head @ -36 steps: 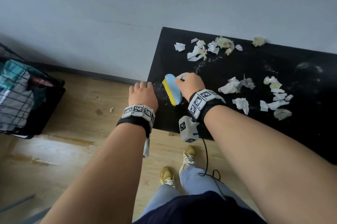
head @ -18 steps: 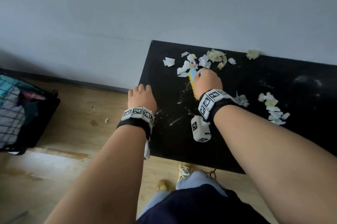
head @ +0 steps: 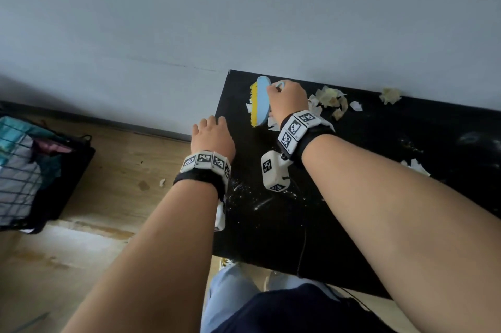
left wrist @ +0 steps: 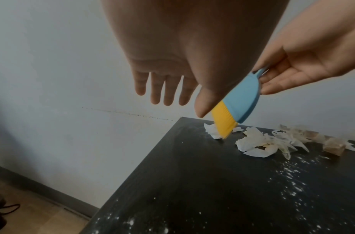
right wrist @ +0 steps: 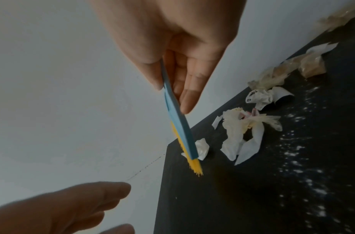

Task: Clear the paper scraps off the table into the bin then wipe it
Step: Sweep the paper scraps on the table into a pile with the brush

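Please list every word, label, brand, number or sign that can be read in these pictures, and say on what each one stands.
None: no readable word, brand or number in any view.
The wrist bands and the wrist camera housing bear only black-and-white square marker patterns, no letters.
The brush shows no label.

black table (head: 352, 210) | paper scraps (head: 329, 98) by wall | white crumbs (left wrist: 288, 177)
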